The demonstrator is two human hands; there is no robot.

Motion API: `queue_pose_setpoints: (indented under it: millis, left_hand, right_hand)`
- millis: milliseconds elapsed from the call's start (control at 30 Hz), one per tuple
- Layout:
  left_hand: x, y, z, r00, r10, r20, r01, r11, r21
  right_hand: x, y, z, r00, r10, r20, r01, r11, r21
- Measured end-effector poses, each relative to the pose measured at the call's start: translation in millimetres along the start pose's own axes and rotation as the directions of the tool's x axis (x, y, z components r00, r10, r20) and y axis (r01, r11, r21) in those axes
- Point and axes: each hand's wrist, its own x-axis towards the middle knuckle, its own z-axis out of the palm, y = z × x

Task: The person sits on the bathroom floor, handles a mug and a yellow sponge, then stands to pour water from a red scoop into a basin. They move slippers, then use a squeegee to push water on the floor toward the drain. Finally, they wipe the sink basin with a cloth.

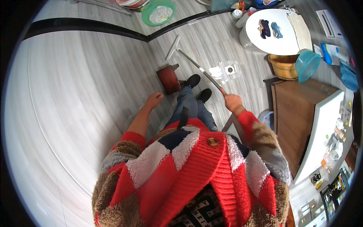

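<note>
My right hand (233, 102) is closed around the handle of a floor squeegee (210, 77), whose pole slants up and left across the grey wood-look floor. The squeegee's white head lies at the far end, near the corner of a black-edged partition. My left hand (154, 100) hangs beside my leg with its fingers curled and no object visible in it. A small dark red stool (168, 79) stands between that hand and the squeegee head, close to my shoes. Right of the pole, a floor drain (230, 69) sits in a pale square, with white patches beside it.
A white toilet lid (272, 42) bears small bundled cloths. Beside it are a wooden bucket (283, 66) and a blue translucent basin (308, 65). A brown vanity cabinet (293, 119) stands at right. Beyond the black threshold (181, 24) lies a green basin (145, 15) holding a white item.
</note>
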Motion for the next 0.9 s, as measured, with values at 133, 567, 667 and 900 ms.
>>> queue_pose_setpoints:
  millis: [133,567,667,900]
  left_hand:
    - [-19.8,-17.0,13.4,0.998,-0.064,0.024,0.066,0.995,-0.082]
    - [14.7,21.0,-12.7,0.998,-0.057,-0.037,0.056,0.998,-0.024]
    - [16.8,36.7,-12.6,0.999,-0.031,-0.028,0.028,0.994,-0.103]
    - [9.0,19.3,-21.4,0.998,-0.048,0.039,0.050,0.997,-0.051]
  right_hand:
    - [12.2,7.3,16.5,1.000,0.000,0.007,0.000,0.999,-0.049]
    - [-125.8,102.6,-15.4,0.971,0.162,0.174,-0.121,0.967,-0.224]
    - [-117.2,84.1,-17.7,0.976,0.096,0.194,-0.057,0.978,-0.199]
    - [-67.2,62.8,-1.0,0.985,0.045,0.166,0.000,0.966,-0.258]
